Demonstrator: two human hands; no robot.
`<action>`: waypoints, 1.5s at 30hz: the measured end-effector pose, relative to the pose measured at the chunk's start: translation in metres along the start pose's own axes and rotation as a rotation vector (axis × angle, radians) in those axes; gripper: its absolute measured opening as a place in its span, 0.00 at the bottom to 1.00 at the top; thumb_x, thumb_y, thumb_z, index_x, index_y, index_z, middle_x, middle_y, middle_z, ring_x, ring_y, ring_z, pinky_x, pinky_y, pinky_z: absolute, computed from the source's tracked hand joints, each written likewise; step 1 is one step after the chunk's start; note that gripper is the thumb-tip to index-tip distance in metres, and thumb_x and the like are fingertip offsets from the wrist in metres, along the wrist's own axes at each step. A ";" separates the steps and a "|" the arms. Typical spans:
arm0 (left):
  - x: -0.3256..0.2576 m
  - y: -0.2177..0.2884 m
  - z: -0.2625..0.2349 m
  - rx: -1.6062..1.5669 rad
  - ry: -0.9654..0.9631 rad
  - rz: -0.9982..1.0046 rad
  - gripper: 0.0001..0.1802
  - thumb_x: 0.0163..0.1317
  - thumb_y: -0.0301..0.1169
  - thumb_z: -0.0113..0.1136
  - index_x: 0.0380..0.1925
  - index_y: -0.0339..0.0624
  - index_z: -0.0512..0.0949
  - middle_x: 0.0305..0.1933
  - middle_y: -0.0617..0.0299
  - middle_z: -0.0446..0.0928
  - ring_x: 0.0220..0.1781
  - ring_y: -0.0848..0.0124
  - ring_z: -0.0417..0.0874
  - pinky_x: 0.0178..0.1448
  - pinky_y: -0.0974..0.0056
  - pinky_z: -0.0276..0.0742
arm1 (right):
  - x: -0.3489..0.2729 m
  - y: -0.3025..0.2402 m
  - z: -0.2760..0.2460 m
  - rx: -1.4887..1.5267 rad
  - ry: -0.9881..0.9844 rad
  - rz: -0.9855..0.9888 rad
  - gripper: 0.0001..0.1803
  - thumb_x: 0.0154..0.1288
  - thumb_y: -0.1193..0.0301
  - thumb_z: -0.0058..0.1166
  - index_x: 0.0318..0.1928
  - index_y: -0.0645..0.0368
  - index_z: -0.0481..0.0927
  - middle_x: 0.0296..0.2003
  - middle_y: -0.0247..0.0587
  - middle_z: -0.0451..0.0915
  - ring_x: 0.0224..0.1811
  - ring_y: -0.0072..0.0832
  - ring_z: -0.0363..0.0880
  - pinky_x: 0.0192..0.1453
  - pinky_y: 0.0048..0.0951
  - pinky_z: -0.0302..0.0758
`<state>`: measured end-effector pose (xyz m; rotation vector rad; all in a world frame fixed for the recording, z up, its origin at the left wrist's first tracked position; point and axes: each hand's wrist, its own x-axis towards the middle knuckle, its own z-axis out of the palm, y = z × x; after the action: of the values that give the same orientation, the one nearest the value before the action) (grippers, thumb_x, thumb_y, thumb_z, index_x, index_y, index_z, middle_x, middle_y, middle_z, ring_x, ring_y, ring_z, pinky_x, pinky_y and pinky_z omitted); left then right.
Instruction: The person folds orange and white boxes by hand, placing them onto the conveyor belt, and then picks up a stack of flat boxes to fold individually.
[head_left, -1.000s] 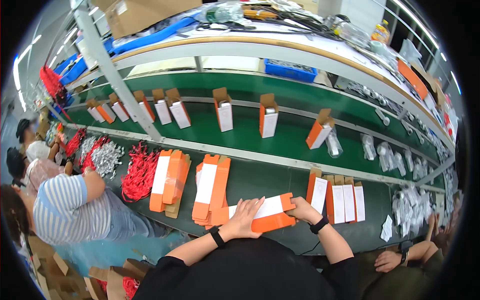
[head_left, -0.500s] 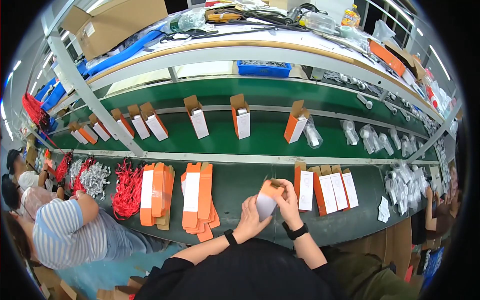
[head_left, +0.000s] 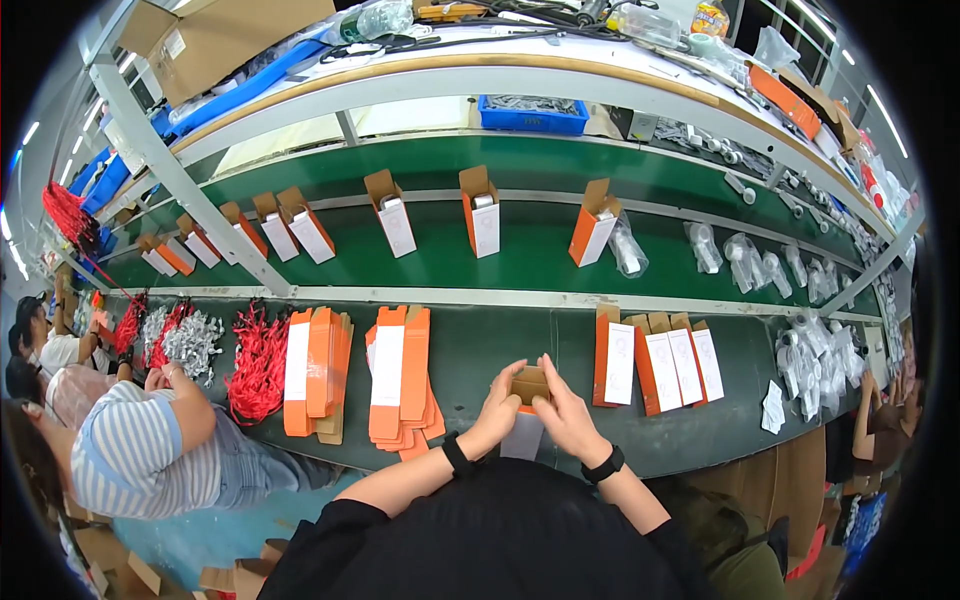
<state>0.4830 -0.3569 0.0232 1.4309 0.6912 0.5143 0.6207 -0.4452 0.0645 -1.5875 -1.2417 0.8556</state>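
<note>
Close in front of me, a small orange-and-white carton (head_left: 523, 437) is held between my two hands. Its top flap stands up, with brown cardboard showing inside. My left hand (head_left: 488, 414) presses along the carton's left side, fingers pointing away from me. Against the right side lies my right hand (head_left: 570, 416), its thumb by the open top. Beyond my left hand are flat-folded orange cartons (head_left: 408, 352) in a stack. To the right of my right hand stand several open cartons (head_left: 662, 365) in a row.
Another flat carton stack (head_left: 317, 365) and red cords (head_left: 262, 360) lie left. Bagged white parts (head_left: 815, 365) are piled right, near a crumpled white paper (head_left: 772, 407). Filled cartons (head_left: 396, 218) stand on the green belt (head_left: 345, 235). A metal post (head_left: 190, 165) rises left; a person (head_left: 150, 440) sits nearby.
The carton has turned upright and come closer to my body, its open top now showing. My right hand has straightened along its side. The whole view has shifted slightly.
</note>
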 end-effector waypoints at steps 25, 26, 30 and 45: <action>-0.009 0.007 0.016 0.272 -0.367 0.137 0.47 0.59 0.34 0.58 0.70 0.44 0.38 0.67 0.45 0.53 0.69 0.59 0.60 0.70 0.59 0.58 | 0.004 -0.001 -0.043 -0.354 -0.211 -0.003 0.08 0.61 0.73 0.56 0.34 0.63 0.72 0.37 0.47 0.83 0.21 0.28 0.81 0.21 0.25 0.77; -0.007 0.004 0.017 0.124 -0.300 0.113 0.48 0.52 0.37 0.67 0.68 0.42 0.49 0.64 0.46 0.61 0.67 0.57 0.65 0.68 0.57 0.61 | 0.007 -0.004 -0.046 -0.347 -0.225 -0.008 0.08 0.61 0.73 0.56 0.34 0.63 0.72 0.37 0.47 0.83 0.21 0.28 0.81 0.21 0.25 0.77; -0.017 0.040 0.011 0.212 -0.274 0.176 0.31 0.50 0.30 0.69 0.54 0.43 0.68 0.56 0.57 0.73 0.63 0.61 0.71 0.69 0.55 0.59 | 0.002 -0.008 -0.060 0.117 -0.184 0.295 0.15 0.65 0.62 0.54 0.42 0.61 0.71 0.30 0.40 0.79 0.25 0.28 0.80 0.25 0.27 0.77; -0.003 -0.053 -0.096 1.355 0.771 -0.341 0.63 0.41 0.50 0.71 0.71 0.43 0.41 0.71 0.37 0.47 0.71 0.42 0.50 0.66 0.27 0.44 | 0.013 0.201 -0.051 0.184 0.507 0.233 0.36 0.62 0.77 0.47 0.69 0.67 0.51 0.70 0.47 0.52 0.73 0.34 0.49 0.74 0.29 0.45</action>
<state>0.4089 -0.2954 -0.0292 2.2629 2.1279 0.2801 0.7373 -0.4592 -0.1075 -1.6802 -0.6126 0.6300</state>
